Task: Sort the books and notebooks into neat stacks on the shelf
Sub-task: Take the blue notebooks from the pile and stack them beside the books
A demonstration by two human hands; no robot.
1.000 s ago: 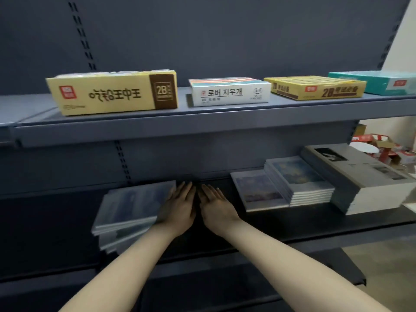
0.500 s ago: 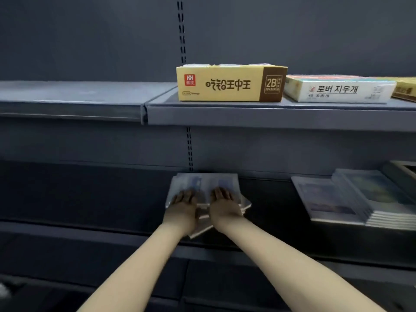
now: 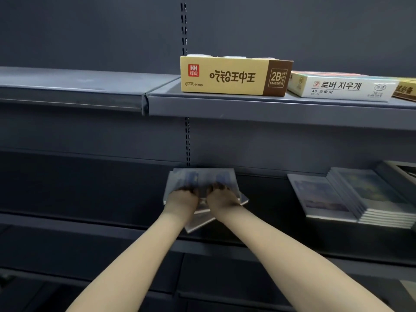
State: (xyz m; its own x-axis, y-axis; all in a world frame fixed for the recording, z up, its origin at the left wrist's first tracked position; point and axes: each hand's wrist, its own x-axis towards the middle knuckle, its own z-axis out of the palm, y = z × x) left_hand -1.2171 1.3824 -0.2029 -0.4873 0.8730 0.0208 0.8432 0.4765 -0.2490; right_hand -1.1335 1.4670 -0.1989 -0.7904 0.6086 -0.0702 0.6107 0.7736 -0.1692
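A loose pile of pale blue-grey notebooks [image 3: 202, 176] lies on the dark lower shelf [image 3: 90, 194], close to the back wall. Its lower notebooks [image 3: 203, 222] stick out askew toward the front edge. My left hand [image 3: 181, 200] and my right hand [image 3: 221, 199] rest side by side on top of the pile, fingertips pressing on the top cover. To the right lies a flat notebook [image 3: 319, 197], with a neat stack of the same kind [image 3: 371, 199] beside it.
The upper shelf [image 3: 247, 106] carries a yellow 2B eraser box [image 3: 227, 76] and a white eraser box [image 3: 337, 86] directly above the pile. A thicker grey book stack [image 3: 403, 174] shows at the right edge. The lower shelf stretches dark to the left.
My view has swung left. Both hands have come onto the top of the loose pile, and the pile now lies squarer to the back wall, with its top notebooks more aligned.
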